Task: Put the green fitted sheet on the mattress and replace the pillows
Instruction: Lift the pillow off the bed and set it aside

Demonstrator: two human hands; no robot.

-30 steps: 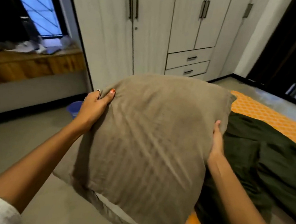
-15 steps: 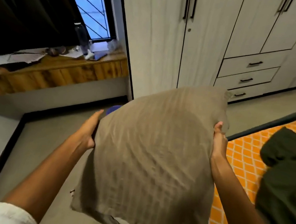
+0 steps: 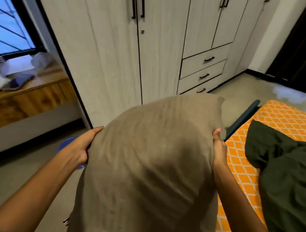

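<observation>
Step in hand, by judgement: clearing a pillow off so the sheet can go on. Wardrobe (image 3: pixel 117 47) ahead. Mattress (image 3: pixel 286 119) — right of the pillow, bare. Green sheet (image 3: pixel 288 175) heaped on it, unspread. Pillow (image 3: pixel 149 162) held over the floor; left hand (image 3: pixel 79 146) and right hand (image 3: pixel 218 152) clasp its sides. Next: set it aside — blue tub (image 3: pixel 65 144) sits below.

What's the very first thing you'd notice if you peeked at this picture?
The big grey-brown pillow fills the middle, held up off the floor with the left hand and right hand gripping its two sides. On the right lies a bright orange patterned mattress with a dark green sheet crumpled on top. Behind stands a tall pale wardrobe.
</observation>
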